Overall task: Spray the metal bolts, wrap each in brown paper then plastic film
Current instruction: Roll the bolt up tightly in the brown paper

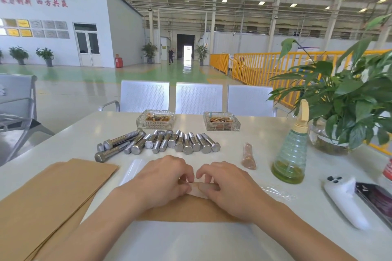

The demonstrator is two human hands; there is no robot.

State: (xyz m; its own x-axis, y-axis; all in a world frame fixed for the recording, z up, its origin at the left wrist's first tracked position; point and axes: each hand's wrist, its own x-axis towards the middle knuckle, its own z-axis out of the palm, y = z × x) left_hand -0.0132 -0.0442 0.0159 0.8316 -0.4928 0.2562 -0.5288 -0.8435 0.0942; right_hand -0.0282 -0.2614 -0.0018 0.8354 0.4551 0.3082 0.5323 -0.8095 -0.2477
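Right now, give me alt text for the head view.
Both hands, left hand and right hand, roll a bolt in brown paper on a white table. Bare bolts, a spray bottle and one wrapped bolt lie beyond.

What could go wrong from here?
1. Both hands, left and right, are rolling the paper sheet; a loose tuck may let it unroll.
2. The spray bottle stands near the right forearm; a sweep could tip it.
3. The bare bolts lie loose and could roll.
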